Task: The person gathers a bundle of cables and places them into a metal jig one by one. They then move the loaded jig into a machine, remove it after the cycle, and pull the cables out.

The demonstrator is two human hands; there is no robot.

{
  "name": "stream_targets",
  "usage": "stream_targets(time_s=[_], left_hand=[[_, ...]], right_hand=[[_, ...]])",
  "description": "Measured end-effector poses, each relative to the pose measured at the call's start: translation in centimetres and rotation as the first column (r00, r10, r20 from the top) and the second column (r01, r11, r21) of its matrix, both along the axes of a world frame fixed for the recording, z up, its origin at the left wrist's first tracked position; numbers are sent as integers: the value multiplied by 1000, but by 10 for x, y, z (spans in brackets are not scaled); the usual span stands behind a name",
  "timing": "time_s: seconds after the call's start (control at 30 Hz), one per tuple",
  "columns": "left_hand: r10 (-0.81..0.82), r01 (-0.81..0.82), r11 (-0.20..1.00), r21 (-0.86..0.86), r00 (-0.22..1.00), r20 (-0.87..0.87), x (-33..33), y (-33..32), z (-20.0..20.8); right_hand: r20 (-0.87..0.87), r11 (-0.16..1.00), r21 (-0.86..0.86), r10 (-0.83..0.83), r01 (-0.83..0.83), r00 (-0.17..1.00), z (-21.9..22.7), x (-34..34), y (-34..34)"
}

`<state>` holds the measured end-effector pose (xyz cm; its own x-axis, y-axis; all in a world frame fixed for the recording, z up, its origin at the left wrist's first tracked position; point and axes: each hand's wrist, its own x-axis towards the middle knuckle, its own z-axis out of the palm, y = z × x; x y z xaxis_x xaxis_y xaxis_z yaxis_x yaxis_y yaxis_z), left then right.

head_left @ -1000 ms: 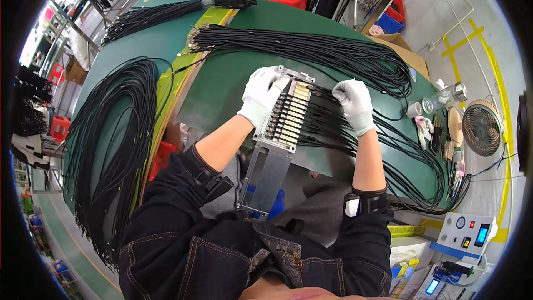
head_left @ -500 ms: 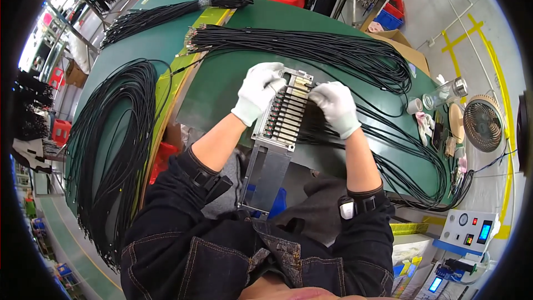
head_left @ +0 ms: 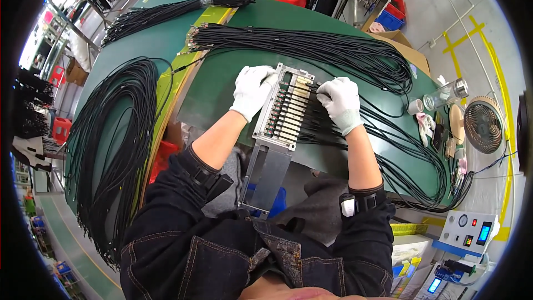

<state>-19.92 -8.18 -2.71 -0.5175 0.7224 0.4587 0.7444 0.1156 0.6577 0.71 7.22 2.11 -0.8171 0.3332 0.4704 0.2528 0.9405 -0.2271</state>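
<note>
A long metal fixture (head_left: 285,133) with a row of pale narrow slots lies tilted in front of me, its far end on the green table. Several black cables (head_left: 319,129) run into the slots from the right. My left hand (head_left: 253,92), in a white glove, is at the fixture's upper left edge with its fingers loosely bent and the thumb apart. At the fixture's upper right side, my gloved right hand (head_left: 340,103) is closed, thumb and fingers pinched on a black cable near the upper slots. Its fingertips partly hide that cable.
Cable bundles lie at the back (head_left: 300,44), at the far left (head_left: 183,8) and draped over the left side (head_left: 119,133). A glass jar (head_left: 444,94), a fan (head_left: 483,124) and small tools stand at right. A control box (head_left: 466,233) is at lower right.
My left hand has drawn back from the top of the slots to the fixture's left edge. My right hand has shifted slightly right. The upper slots now show more.
</note>
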Motion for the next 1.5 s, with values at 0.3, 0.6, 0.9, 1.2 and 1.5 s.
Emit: stream_targets(time_s=[0.3, 0.6, 0.9, 1.2, 1.5], left_hand=[[-7, 4, 998, -56, 999, -48, -2, 3, -10], [-127, 127, 991, -45, 992, 14, 14, 0, 11], [-174, 127, 983, -132, 879, -444, 35, 1, 11], [-261, 125, 933, -339, 883, -391, 35, 6, 19], [-258, 209, 963, -168, 895, -363, 29, 6, 11]], right_hand=[[-63, 993, 120, 9, -1, 998, -1, -2, 0], [-117, 993, 113, 37, -24, 992, 4, -2, -9], [-78, 999, 51, 10, -6, 997, -5, -3, -9], [163, 977, 69, -209, 200, 964, -6, -4, 15], [100, 991, 60, -125, 119, 987, -15, -12, 15]])
